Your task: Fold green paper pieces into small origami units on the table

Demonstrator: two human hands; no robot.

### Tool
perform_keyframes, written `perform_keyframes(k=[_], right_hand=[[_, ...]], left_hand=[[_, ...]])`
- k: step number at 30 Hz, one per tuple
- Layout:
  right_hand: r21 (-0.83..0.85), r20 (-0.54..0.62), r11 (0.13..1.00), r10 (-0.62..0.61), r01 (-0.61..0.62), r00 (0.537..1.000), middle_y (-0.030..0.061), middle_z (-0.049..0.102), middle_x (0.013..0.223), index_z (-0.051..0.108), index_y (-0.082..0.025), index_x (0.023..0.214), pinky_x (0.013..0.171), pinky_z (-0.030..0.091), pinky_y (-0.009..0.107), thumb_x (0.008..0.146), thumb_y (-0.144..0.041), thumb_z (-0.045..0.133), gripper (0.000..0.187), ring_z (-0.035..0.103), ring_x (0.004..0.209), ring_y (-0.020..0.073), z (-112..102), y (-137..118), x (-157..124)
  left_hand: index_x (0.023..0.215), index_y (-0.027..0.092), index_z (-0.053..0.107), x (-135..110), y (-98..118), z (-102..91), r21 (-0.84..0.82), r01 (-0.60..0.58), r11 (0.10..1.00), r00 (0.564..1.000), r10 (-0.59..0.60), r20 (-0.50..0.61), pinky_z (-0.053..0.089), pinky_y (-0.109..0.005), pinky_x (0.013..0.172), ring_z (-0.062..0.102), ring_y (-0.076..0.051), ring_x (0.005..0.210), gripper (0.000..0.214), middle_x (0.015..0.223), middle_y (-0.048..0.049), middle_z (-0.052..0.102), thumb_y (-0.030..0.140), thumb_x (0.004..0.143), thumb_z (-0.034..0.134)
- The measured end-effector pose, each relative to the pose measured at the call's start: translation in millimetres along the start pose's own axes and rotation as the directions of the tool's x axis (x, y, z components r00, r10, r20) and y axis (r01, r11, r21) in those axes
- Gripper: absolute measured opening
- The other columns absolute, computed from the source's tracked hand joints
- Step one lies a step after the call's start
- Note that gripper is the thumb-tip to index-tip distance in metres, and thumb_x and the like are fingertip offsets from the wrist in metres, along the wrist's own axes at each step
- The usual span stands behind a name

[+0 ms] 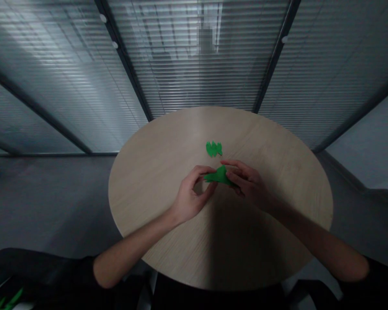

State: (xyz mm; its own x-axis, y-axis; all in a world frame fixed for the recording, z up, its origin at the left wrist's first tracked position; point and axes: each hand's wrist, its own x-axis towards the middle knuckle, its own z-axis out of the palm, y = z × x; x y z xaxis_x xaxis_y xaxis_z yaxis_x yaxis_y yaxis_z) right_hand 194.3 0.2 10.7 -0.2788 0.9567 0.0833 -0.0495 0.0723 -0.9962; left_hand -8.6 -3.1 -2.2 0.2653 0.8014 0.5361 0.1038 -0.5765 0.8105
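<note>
Round wooden table (pixel 155 181) — green paper scrap (pixel 214 149), probably

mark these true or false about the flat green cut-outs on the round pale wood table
The left hand pinches a flat green cut-out. True.
The right hand rests on the table, away from that cut-out. False: it is on the cut-out too.
A second, jagged green cut-out touches the right hand. False: it lies apart on the round pale wood table, beyond the hands.
Slatted blinds hang behind the table. True.
</note>
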Motion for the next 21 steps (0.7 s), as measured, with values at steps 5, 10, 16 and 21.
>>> perform_keyframes(k=[5,10,16,21], right_hand=[[-0.023,0.034,0.999,-0.037,0.038,0.999,-0.0090,0.048,0.062,0.056,-0.021,0.127,0.036,0.026,0.020,0.092,-0.045,0.065,0.043,0.038,0.043,0.0063,1.7,-0.9,-0.5],[-0.110,0.025,0.988,-0.103,0.105,0.994,-0.0080,0.046,0.062,0.062,-0.019,0.117,0.039,0.027,0.021,0.093,-0.044,0.064,0.035,0.039,0.047,0.0063,2.9,-0.4,-0.1],[-0.146,0.024,0.984,-0.100,0.102,0.995,-0.0077,0.046,0.063,0.064,-0.017,0.118,0.037,0.029,0.020,0.092,-0.041,0.066,0.035,0.040,0.045,0.0056,1.7,1.8,0.0],[-0.099,0.018,0.993,-0.064,0.065,0.998,-0.0070,0.051,0.065,0.062,-0.019,0.120,0.034,0.032,0.018,0.092,-0.044,0.067,0.038,0.042,0.042,0.0055,1.2,4.8,-0.4]], left_hand=[[0.112,0.019,0.064,0.7,-0.5,-2.1,0.050,-0.040,0.998,0.999,0.040,0.014,0.053,-0.038,0.092,0.064,-0.020,0.101,0.019,0.109,-0.0082,0.066,0.017,0.093,0.067],[0.105,0.019,0.066,3.6,1.8,-3.6,0.094,-0.122,0.988,0.992,0.123,-0.006,0.052,-0.036,0.090,0.063,-0.019,0.100,0.012,0.105,-0.0073,0.066,0.017,0.093,0.069],[0.105,0.018,0.066,4.0,3.7,-5.4,0.179,-0.166,0.970,0.986,0.165,0.022,0.052,-0.034,0.084,0.062,-0.019,0.094,0.014,0.099,-0.0069,0.066,0.018,0.092,0.071],[0.103,0.019,0.067,2.4,1.4,-5.7,0.201,-0.168,0.965,0.986,0.166,0.029,0.053,-0.033,0.081,0.063,-0.018,0.090,0.009,0.096,-0.0061,0.067,0.019,0.094,0.068]])
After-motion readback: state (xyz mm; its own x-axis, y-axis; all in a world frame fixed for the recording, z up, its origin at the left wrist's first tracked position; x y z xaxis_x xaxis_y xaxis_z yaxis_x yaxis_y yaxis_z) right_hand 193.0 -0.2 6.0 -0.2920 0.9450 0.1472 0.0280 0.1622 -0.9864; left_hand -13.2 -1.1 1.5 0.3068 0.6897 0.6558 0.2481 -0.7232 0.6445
